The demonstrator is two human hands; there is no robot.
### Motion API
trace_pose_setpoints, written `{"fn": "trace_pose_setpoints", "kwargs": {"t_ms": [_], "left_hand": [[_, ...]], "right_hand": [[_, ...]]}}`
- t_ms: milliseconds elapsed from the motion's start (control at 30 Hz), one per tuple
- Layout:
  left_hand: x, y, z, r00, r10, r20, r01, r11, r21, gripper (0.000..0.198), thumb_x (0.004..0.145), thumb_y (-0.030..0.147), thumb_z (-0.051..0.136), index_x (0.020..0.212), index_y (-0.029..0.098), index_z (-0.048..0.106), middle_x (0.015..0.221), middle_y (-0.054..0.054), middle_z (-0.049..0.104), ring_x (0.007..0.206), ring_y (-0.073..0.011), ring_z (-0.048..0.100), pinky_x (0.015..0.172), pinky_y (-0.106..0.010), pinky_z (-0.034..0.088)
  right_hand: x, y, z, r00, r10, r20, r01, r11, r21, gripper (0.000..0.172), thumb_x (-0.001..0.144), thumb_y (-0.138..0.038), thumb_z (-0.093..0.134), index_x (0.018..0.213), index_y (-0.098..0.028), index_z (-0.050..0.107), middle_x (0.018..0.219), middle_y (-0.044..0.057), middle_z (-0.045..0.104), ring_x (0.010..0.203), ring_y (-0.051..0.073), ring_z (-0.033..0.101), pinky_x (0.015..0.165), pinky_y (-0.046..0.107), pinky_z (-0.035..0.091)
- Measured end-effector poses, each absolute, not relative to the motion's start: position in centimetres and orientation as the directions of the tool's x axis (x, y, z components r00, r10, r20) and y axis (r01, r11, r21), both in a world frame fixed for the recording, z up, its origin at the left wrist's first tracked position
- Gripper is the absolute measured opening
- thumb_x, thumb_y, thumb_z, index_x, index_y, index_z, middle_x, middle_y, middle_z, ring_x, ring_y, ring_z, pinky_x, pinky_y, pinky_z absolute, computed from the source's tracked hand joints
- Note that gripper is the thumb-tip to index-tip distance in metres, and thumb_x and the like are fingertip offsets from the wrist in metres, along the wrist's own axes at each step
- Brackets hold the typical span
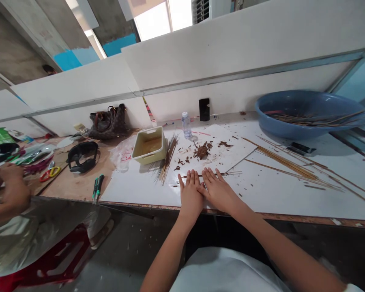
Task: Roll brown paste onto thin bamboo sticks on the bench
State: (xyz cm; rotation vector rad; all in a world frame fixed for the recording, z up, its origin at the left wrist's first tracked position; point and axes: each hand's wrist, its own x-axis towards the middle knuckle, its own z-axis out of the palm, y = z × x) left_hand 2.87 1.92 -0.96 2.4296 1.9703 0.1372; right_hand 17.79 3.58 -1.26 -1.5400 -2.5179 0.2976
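Observation:
My left hand (191,195) lies flat with its fingers stretched forward over a thin stick partly coated in brown material (185,177). Beside it my right hand (215,190) is flat too, its thumb touching or overlapping the left hand. Thin bare stick ends (233,173) poke out to the right of my right fingers. What lies beneath both palms is hidden. Just beyond my fingertips sits a crumbly brown lump (202,151), with small brown pieces scattered round it. To the left a bundle of thin sticks (169,158) leans by a cream plastic tub (149,157).
A clear bottle (186,125) and a phone (204,110) stand at the back. On the right are long brown sticks (287,164) and a large blue basin (292,129). Leftward lie green-black cutters (97,186), a black headset (82,156), a handbag (108,121) and another person's hands (10,180).

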Motion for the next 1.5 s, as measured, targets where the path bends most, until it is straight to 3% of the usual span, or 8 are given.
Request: {"fn": "trace_pose_setpoints", "kwargs": {"t_ms": [167, 633, 800, 933, 1000, 1100, 1200, 1500], "left_hand": [[2.5, 0.3, -0.7, 0.234, 0.969, 0.078, 0.965, -0.241, 0.105, 0.059, 0.118, 0.031, 0.028, 0.173, 0.014, 0.044, 0.178, -0.016, 0.042, 0.172, -0.0301, 0.031, 0.142, -0.07, 0.008], [2.2, -0.5, -0.4, 0.256, 0.962, 0.096, 0.956, -0.266, 0.123, 0.056, 0.117, 0.029, 0.031, 0.167, 0.016, 0.052, 0.174, -0.015, 0.051, 0.168, -0.0309, 0.039, 0.141, -0.071, 0.012], [1.4, -0.5, -0.2, 0.226, 0.963, 0.145, 0.956, -0.248, 0.155, 0.055, 0.113, 0.018, 0.038, 0.167, 0.015, 0.05, 0.174, -0.016, 0.051, 0.168, -0.03, 0.039, 0.141, -0.069, 0.013], [0.2, 1.5, 1.0, 0.105, 0.969, 0.222, 0.955, -0.161, 0.248, 0.039, 0.111, 0.021, 0.053, 0.144, 0.028, 0.073, 0.148, -0.011, 0.074, 0.144, -0.0323, 0.06, 0.135, -0.067, 0.022], [-0.3, 2.7, 1.5, 0.071, 0.97, 0.233, 0.942, -0.142, 0.303, 0.026, 0.107, 0.024, 0.065, 0.124, 0.032, 0.084, 0.131, -0.009, 0.078, 0.134, -0.0332, 0.062, 0.127, -0.062, 0.033], [-0.5, 4.2, 1.6, 0.079, 0.976, 0.204, 0.915, -0.152, 0.374, 0.016, 0.101, 0.025, 0.075, 0.105, 0.032, 0.088, 0.12, -0.008, 0.076, 0.127, -0.032, 0.061, 0.116, -0.056, 0.038], [-0.3, 4.8, 1.2, 0.104, 0.977, 0.186, 0.908, -0.17, 0.384, 0.016, 0.1, 0.024, 0.076, 0.098, 0.032, 0.089, 0.117, -0.008, 0.075, 0.124, -0.0313, 0.06, 0.112, -0.054, 0.037], [-0.5, 5.4, 0.2, 0.14, 0.968, 0.206, 0.907, -0.209, 0.365, 0.018, 0.101, 0.025, 0.076, 0.093, 0.032, 0.09, 0.11, -0.007, 0.076, 0.119, -0.0294, 0.059, 0.107, -0.051, 0.038]], "right_hand": [[18.3, 2.3, -2.1, -0.477, 0.871, 0.114, 0.831, 0.49, -0.264, 0.086, 0.117, -0.063, 0.017, 0.172, -0.001, 0.041, 0.176, 0.026, 0.039, 0.171, 0.033, 0.031, 0.142, 0.059, 0.017], [18.3, 0.8, -1.6, -0.469, 0.872, 0.14, 0.833, 0.489, -0.257, 0.084, 0.118, -0.06, 0.016, 0.167, -0.001, 0.05, 0.171, 0.027, 0.049, 0.165, 0.035, 0.043, 0.141, 0.06, 0.019], [18.4, 1.1, -0.6, -0.502, 0.834, 0.23, 0.8, 0.548, -0.242, 0.067, 0.12, -0.046, 0.028, 0.162, -0.004, 0.058, 0.163, 0.026, 0.06, 0.159, 0.035, 0.052, 0.139, 0.062, 0.023], [18.6, 3.4, 0.4, -0.48, 0.82, 0.311, 0.777, 0.562, -0.284, 0.04, 0.116, -0.024, 0.044, 0.138, -0.018, 0.077, 0.135, 0.014, 0.078, 0.129, 0.028, 0.07, 0.138, 0.054, 0.027], [18.6, 4.6, 0.6, -0.455, 0.83, 0.322, 0.784, 0.545, -0.297, 0.03, 0.111, -0.022, 0.055, 0.124, -0.02, 0.082, 0.12, 0.011, 0.078, 0.117, 0.028, 0.07, 0.133, 0.051, 0.033], [18.4, 6.0, 0.4, -0.44, 0.842, 0.311, 0.79, 0.528, -0.312, 0.018, 0.107, -0.024, 0.068, 0.11, -0.022, 0.085, 0.111, 0.01, 0.076, 0.113, 0.029, 0.066, 0.119, 0.047, 0.042], [18.1, 6.4, 0.2, -0.446, 0.846, 0.291, 0.783, 0.527, -0.332, 0.017, 0.107, -0.023, 0.069, 0.105, -0.025, 0.086, 0.109, 0.008, 0.076, 0.11, 0.028, 0.065, 0.11, 0.046, 0.04], [17.5, 6.4, 0.4, -0.49, 0.837, 0.245, 0.767, 0.547, -0.335, 0.028, 0.112, -0.018, 0.061, 0.099, -0.023, 0.085, 0.103, 0.006, 0.078, 0.107, 0.025, 0.066, 0.103, 0.045, 0.031]]}}
